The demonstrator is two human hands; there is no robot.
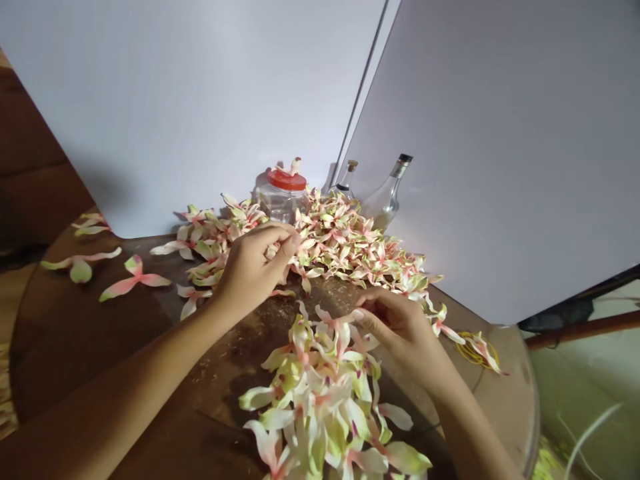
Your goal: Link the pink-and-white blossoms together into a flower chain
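My left hand [263, 261] is closed, thumb and fingers pinched together at the near edge of the heaped flowers. What it pinches, if anything, I cannot make out. Lower and to the right, my right hand [400, 327] is closed too, its thumb and forefinger pinching at a pale flower [343, 327] on the top of a thick bunch. This bunch of flowers [320, 400], white, green and pink, stretches towards me. Behind both hands lies a large heap of loose pink-and-white flowers [340, 233]. Any thread between the hands does not show.
A clear jar with a red lid [287, 179], a small corked bottle [346, 180] and a tilted glass bottle [387, 197] stand behind the heap against pale panels [225, 100]. Loose flowers [135, 279] lie leftward on the round table [75, 347]. Yellow bands [475, 350] lie right.
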